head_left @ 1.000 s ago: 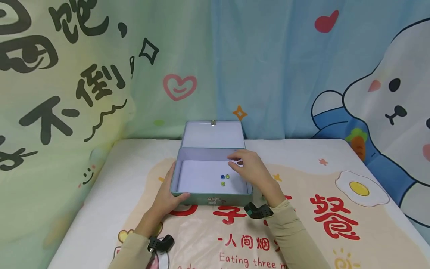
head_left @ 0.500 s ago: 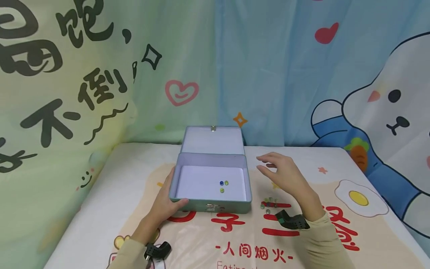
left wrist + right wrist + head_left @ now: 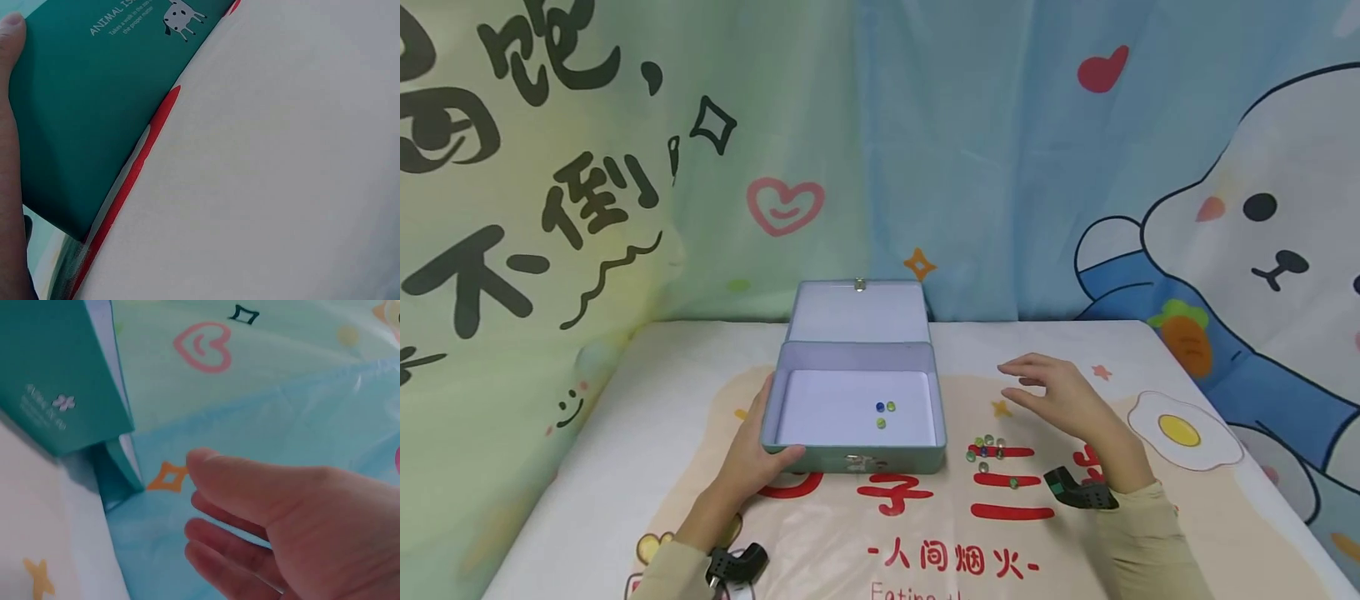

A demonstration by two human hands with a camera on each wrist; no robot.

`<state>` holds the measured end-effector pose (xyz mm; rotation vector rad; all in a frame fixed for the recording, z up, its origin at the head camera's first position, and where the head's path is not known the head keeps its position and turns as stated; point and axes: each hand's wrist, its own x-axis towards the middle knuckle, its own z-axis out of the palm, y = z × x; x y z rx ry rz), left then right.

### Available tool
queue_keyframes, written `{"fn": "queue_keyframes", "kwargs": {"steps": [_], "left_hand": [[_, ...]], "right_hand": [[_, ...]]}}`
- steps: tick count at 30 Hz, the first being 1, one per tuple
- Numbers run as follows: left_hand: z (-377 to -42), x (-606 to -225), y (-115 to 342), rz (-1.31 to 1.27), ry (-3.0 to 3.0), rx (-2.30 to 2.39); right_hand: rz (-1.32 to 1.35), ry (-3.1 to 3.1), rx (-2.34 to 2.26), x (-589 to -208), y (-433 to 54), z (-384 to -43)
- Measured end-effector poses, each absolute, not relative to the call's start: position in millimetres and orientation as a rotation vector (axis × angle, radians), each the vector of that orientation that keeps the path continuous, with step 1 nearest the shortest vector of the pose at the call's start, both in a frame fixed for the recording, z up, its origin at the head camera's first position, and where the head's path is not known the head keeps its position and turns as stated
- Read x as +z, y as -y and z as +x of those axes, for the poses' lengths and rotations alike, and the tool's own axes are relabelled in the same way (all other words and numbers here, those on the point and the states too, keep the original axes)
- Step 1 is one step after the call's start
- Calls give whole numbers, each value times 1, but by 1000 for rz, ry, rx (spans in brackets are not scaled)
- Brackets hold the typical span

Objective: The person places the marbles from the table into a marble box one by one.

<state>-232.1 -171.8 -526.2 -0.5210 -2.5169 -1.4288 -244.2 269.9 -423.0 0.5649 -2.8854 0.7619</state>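
Observation:
A green tin box [image 3: 855, 459] stands on the table with its pale lid [image 3: 859, 310] raised at the back. Inside lie one blue marble [image 3: 880, 407] and two yellow-green marbles [image 3: 882, 423]. My left hand [image 3: 758, 442] holds the front left corner of the box, thumb along the front and fingers down the left side. In the left wrist view part of that hand borders the green box front [image 3: 94, 119]. To the right of the box, my right hand [image 3: 1060, 396] hovers with loosely bent fingers and nothing between them. The right wrist view shows thumb and fingers [image 3: 237, 481] apart.
Several glass marbles [image 3: 985, 467] lie on the printed tablecloth [image 3: 925, 575] just right of the box, one of them a little off from the others. A printed curtain [image 3: 970, 167] hangs behind the table's far edge.
My right hand has moved from above the box out to the right. Marbles on the cloth beside the box have come into view. The left hand keeps its hold.

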Motion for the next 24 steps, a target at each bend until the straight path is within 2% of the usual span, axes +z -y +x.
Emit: {"fn": "queue_keyframes", "kwargs": {"steps": [24], "left_hand": [[-232,-527,173,-510,2507,-1427]], "right_hand": [[840,3192,936,-464,-286,-259]]}}
